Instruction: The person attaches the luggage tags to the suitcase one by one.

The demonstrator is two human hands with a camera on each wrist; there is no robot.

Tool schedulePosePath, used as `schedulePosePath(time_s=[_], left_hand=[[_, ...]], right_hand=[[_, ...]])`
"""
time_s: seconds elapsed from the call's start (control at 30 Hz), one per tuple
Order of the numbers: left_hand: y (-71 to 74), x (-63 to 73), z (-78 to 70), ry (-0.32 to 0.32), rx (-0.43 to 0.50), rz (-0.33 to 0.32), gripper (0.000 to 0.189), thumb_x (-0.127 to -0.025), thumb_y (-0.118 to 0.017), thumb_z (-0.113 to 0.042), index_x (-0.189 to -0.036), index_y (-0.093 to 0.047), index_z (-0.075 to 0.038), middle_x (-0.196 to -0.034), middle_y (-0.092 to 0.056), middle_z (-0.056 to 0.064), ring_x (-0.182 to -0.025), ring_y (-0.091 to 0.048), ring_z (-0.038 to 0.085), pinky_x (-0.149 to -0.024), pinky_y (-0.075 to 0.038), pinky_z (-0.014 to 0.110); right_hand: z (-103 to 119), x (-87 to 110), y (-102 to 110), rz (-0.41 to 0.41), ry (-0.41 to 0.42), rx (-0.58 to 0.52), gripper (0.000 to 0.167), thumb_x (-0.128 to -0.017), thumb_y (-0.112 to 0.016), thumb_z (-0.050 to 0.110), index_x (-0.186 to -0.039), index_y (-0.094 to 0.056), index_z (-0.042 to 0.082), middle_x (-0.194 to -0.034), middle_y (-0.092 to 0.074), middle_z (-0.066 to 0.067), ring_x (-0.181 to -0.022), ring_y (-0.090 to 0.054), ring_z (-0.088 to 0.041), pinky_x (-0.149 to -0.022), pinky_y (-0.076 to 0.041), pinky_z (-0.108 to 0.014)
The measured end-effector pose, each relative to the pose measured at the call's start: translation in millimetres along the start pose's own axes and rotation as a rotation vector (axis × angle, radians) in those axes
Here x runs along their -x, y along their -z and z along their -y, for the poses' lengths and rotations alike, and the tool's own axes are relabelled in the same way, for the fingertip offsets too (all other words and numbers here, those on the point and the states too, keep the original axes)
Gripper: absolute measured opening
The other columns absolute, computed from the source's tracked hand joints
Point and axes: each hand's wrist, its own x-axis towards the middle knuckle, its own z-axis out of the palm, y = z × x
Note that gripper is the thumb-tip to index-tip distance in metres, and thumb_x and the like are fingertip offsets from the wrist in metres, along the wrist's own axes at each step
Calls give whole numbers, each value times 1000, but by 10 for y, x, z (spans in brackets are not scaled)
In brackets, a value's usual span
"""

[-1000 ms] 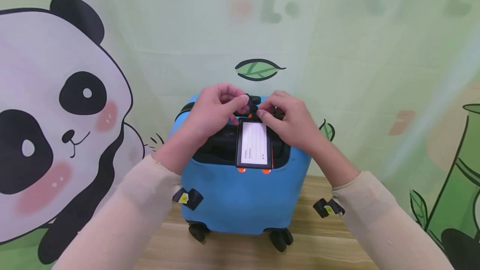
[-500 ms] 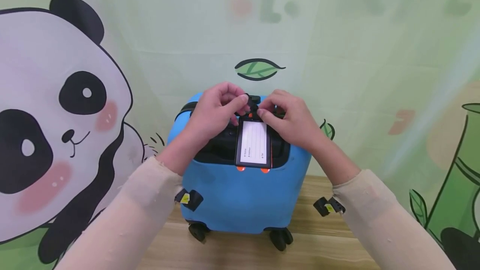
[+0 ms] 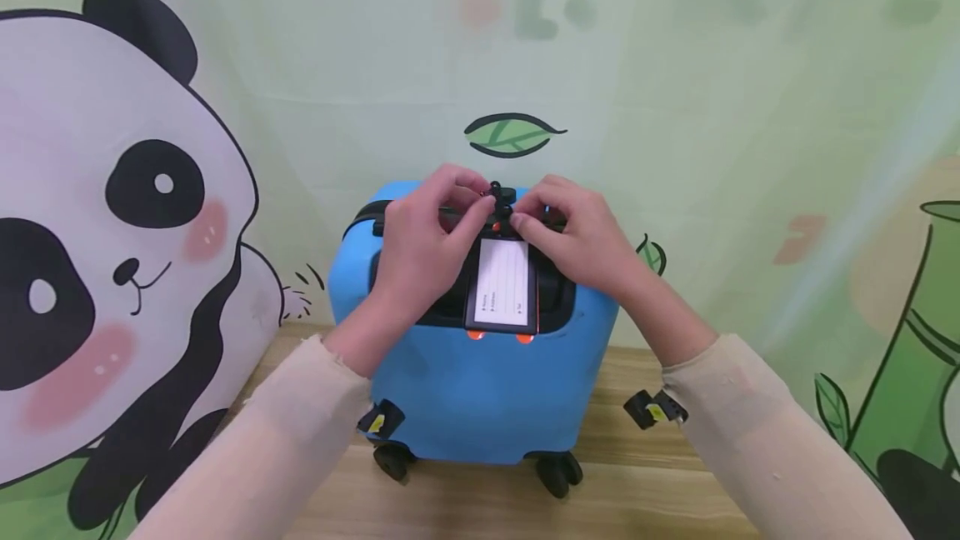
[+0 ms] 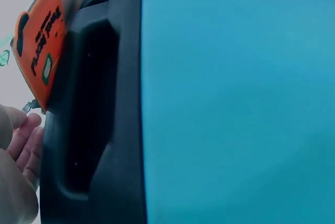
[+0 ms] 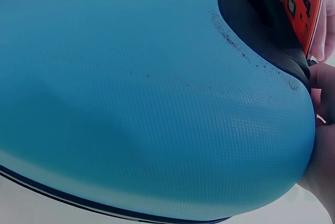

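A luggage tag (image 3: 504,286) with a black frame and a white lined card lies over the black handle recess of a blue suitcase (image 3: 480,402). Its back, seen in the left wrist view, is an orange face (image 4: 44,46) with dark lettering. From the tag's upper end runs a short black strap (image 3: 497,192). My left hand (image 3: 427,232) pinches this strap between thumb and fingers from the left. On the other side, my right hand (image 3: 577,232) pinches near the strap's base, just above the tag. The right wrist view shows its fingers partly hidden behind the suitcase edge.
The suitcase stands on black wheels (image 3: 553,473) on a wood-grain floor (image 3: 637,482). Close behind it hangs a light green backdrop (image 3: 337,65) printed with a panda (image 3: 135,232) and leaves. A small black camera (image 3: 656,409) sits on each sleeve cuff.
My left hand has shifted its hold slightly lower on the strap, and a small looped end now shows above its fingertips. My right hand keeps its place. The head view has moved slightly.
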Motion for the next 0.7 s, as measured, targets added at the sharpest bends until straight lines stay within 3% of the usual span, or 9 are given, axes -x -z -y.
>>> schedulePosePath(time_s=[0.17,0.3,0.7], left_hand=[[-15,64,7,-123,-103,-21,26,-98,-80,-11,-123,-76,-2,-104,-79,12,-91,-73,24,-72,-61,35],[-27,96,-13,-174,-161,-27,32,-96,-82,-9,-127,-77,-2,-108,-80,13,-93,-73,25,-71,-61,35],[-37,127,-66,-128,-133,-12,30,-95,-82,-9,-125,-79,-3,-106,-79,12,-93,-71,25,-72,-60,35]], right_hand=[[12,-1,3,-6,3,-4,9,-101,-70,7,-97,-77,3,-94,-66,-10,-91,-58,-22,-82,-49,-39],[21,0,8,0,-2,-2,10,-102,-69,8,-98,-77,3,-95,-66,-10,-93,-59,-23,-83,-49,-39],[36,9,12,-1,-8,-6,10,-102,-69,8,-100,-77,3,-96,-66,-11,-94,-59,-23,-84,-50,-40]])
